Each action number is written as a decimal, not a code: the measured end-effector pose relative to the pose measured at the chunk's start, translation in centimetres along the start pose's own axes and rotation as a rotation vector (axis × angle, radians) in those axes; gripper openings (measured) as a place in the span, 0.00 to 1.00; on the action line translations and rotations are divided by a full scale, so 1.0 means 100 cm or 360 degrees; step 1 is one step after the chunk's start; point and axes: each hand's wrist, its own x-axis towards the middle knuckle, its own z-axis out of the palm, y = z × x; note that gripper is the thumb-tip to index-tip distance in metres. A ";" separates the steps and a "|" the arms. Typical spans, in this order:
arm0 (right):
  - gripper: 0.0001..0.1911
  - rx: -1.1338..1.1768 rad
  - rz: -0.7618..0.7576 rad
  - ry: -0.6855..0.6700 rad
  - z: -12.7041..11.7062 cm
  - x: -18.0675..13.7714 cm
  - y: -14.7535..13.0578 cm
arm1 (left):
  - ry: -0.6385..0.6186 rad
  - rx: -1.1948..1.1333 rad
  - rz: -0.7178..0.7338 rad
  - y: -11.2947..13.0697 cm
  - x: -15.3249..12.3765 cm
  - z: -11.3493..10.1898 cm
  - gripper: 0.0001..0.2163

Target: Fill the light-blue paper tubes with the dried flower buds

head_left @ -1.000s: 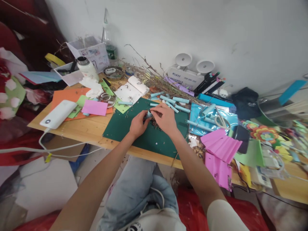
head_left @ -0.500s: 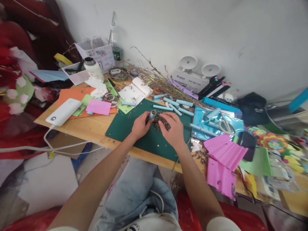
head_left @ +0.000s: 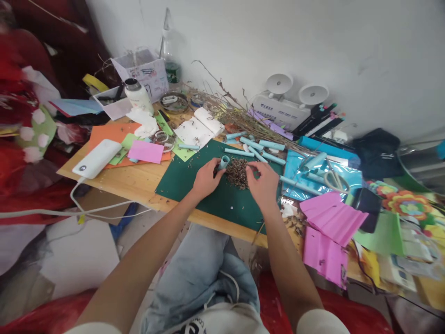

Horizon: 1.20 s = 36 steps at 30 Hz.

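Observation:
My left hand [head_left: 207, 177] is closed around a short light-blue paper tube [head_left: 224, 161], which stands nearly upright with its open end up. Beside the tube, a loose heap of dried brown plant bits [head_left: 237, 173] lies on the green cutting mat [head_left: 212, 199]. At the heap's right edge is my right hand [head_left: 263, 183], thumb and fingertips curled together in a pinch. What they hold, if anything, is too small to make out. Several more light-blue paper tubes [head_left: 239, 152] lie along the mat's far edge.
Dry twigs [head_left: 229, 111] lie behind the tubes, before a white device [head_left: 278, 111]. To the right are a blue plastic packet [head_left: 292, 162], scissors [head_left: 336, 181] and pink paper [head_left: 332, 215]. A power bank [head_left: 101, 158], pink note [head_left: 146, 151] and open white bottle [head_left: 139, 96] are leftward.
My right hand has drawn right, off the heap, which now shows more fully. The tube stays in my left hand. The whole view has shifted slightly.

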 end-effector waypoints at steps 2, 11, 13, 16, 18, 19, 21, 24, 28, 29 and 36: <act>0.14 -0.0182 0.0022 -0.0115 0.005 -0.005 0.011 | 0.0001 0.0007 -0.0008 0.000 0.000 0.000 0.11; 0.14 -0.0440 -0.0139 -0.0358 0.022 0.000 0.017 | 0.0008 0.0012 -0.0011 -0.002 0.002 0.001 0.11; 0.13 -0.0336 -0.0068 -0.0217 0.015 0.002 0.021 | 0.0008 0.0027 -0.0009 -0.002 0.002 0.001 0.11; 0.13 -0.0307 -0.0023 -0.0186 0.007 0.003 0.026 | -0.0006 0.0046 -0.0011 -0.001 0.001 0.001 0.11; 0.14 -0.0390 -0.0050 -0.0285 0.007 0.002 0.025 | -0.0002 0.0041 -0.0017 -0.001 0.001 0.001 0.11; 0.15 -0.0430 -0.0068 -0.0335 0.009 0.001 0.024 | 0.0002 0.0037 -0.0018 -0.002 0.001 0.001 0.11; 0.16 -0.0488 -0.0097 -0.0412 0.013 0.000 0.021 | 0.0007 0.0031 -0.0013 -0.002 0.001 0.001 0.11; 0.14 -0.0519 -0.0102 -0.0521 0.017 0.001 0.021 | 0.0006 0.0026 -0.0001 -0.003 0.002 0.001 0.11; 0.14 -0.0369 -0.0037 -0.0367 0.010 0.003 0.025 | -0.0002 0.0029 -0.0010 -0.002 0.002 0.001 0.11; 0.13 -0.0347 -0.0033 -0.0318 0.008 0.002 0.025 | -0.0003 0.0027 -0.0009 -0.002 0.002 0.000 0.11; 0.16 -0.0508 -0.0082 -0.0531 0.017 -0.002 0.020 | -0.0003 0.0033 -0.0032 -0.001 0.003 0.000 0.11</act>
